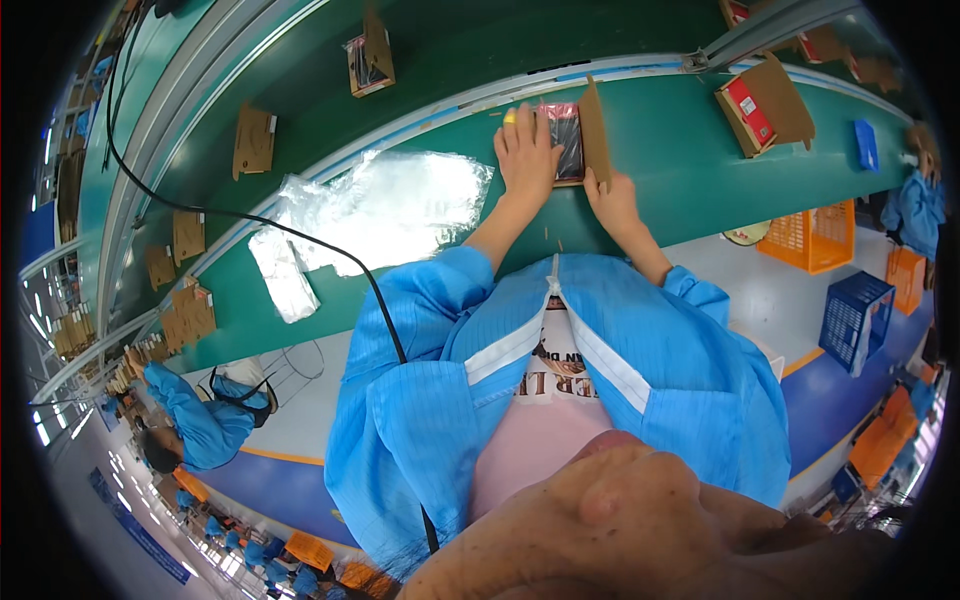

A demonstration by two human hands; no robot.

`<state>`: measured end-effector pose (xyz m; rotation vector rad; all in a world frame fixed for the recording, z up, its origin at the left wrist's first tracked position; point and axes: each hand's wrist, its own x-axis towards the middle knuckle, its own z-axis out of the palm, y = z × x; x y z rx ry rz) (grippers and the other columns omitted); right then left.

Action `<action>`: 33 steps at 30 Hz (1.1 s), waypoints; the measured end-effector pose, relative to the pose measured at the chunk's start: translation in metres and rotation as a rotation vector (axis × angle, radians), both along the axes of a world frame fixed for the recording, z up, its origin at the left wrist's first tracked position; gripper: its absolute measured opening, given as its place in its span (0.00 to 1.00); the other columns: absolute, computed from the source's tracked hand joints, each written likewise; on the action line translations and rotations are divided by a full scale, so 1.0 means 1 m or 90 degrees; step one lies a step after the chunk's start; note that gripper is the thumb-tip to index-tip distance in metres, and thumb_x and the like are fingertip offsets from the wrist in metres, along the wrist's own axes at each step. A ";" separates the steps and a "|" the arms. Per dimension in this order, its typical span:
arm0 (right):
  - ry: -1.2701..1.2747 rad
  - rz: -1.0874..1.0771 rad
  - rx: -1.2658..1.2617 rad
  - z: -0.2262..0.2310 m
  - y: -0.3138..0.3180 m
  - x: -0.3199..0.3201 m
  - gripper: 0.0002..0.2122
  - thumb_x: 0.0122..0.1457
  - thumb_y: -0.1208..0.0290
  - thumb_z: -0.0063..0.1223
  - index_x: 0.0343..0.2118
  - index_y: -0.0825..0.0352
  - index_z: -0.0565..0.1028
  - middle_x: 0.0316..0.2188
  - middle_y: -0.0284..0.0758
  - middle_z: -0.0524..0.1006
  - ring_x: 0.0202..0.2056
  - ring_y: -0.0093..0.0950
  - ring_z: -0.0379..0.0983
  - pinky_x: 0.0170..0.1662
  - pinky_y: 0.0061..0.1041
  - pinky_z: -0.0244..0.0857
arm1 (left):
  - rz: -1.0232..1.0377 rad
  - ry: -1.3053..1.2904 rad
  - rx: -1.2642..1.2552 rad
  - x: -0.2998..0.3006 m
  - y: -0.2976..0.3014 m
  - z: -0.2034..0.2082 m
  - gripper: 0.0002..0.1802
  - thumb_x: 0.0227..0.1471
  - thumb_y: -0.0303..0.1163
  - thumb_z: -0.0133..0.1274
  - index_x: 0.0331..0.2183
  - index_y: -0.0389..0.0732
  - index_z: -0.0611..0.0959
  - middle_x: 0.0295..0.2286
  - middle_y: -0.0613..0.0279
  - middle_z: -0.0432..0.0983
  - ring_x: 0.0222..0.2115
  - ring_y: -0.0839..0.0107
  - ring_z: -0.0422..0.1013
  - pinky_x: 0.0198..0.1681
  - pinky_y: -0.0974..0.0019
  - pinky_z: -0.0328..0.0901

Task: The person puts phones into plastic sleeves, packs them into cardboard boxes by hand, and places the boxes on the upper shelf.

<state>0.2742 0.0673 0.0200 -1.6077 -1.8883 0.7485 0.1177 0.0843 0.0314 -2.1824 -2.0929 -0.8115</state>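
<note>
An open brown cardboard box [597, 130] stands on the green bench in front of me, its lid raised on the right side. Inside it lies a dark item in clear plastic [568, 148] with a pinkish-red strip at its far end. My left hand [527, 160] rests over the box's left side, fingers stretched out, a yellow cover on one fingertip. At the near lower corner of the raised lid, my right hand [614, 203] grips the cardboard between thumb and fingers; part of that grip is hidden.
Clear plastic bags [390, 210] lie spread on the bench to the left. Another open box with a red package [748, 108] stands at the right, near a blue tray [865, 145]. A black cable [250, 215] hangs across the left. Beyond the rail, more boxes [371, 62] sit on a green surface.
</note>
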 end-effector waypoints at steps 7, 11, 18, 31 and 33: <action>-0.024 0.016 0.001 0.000 0.009 0.002 0.08 0.55 0.70 0.47 0.31 0.69 0.73 0.22 0.50 0.74 0.26 0.49 0.72 0.29 0.42 0.66 | -0.147 0.064 -0.108 -0.003 0.006 0.002 0.20 0.45 0.35 0.53 0.43 0.43 0.77 0.50 0.56 0.65 0.51 0.58 0.60 0.56 0.46 0.50; 0.067 0.043 0.051 0.011 0.046 -0.004 0.10 0.56 0.66 0.47 0.28 0.68 0.75 0.19 0.46 0.74 0.23 0.45 0.73 0.27 0.39 0.66 | -0.215 -0.335 -0.052 -0.007 0.021 0.061 0.16 0.47 0.30 0.51 0.41 0.40 0.78 0.43 0.53 0.71 0.46 0.56 0.66 0.51 0.57 0.59; 0.143 -0.106 0.205 0.011 0.169 -0.030 0.25 0.53 0.63 0.54 0.50 0.74 0.65 0.50 0.54 0.65 0.52 0.48 0.61 0.53 0.37 0.59 | -0.870 -0.872 0.159 0.006 0.005 0.298 0.08 0.50 0.30 0.48 0.32 0.37 0.78 0.33 0.56 0.74 0.33 0.64 0.70 0.38 0.64 0.66; -0.237 0.066 0.300 -0.031 0.069 -0.035 0.15 0.51 0.72 0.49 0.43 0.65 0.70 0.50 0.39 0.66 0.50 0.38 0.63 0.49 0.37 0.58 | -0.748 -1.198 0.345 0.006 -0.050 0.334 0.05 0.54 0.31 0.49 0.28 0.48 0.79 0.29 0.62 0.72 0.35 0.71 0.68 0.36 0.71 0.63; -0.235 0.065 0.310 -0.031 0.069 -0.038 0.15 0.51 0.72 0.49 0.43 0.65 0.70 0.49 0.38 0.66 0.50 0.37 0.63 0.49 0.37 0.58 | -0.722 -1.224 0.351 0.003 -0.053 0.335 0.05 0.55 0.31 0.49 0.28 0.49 0.79 0.29 0.62 0.72 0.36 0.71 0.69 0.37 0.72 0.63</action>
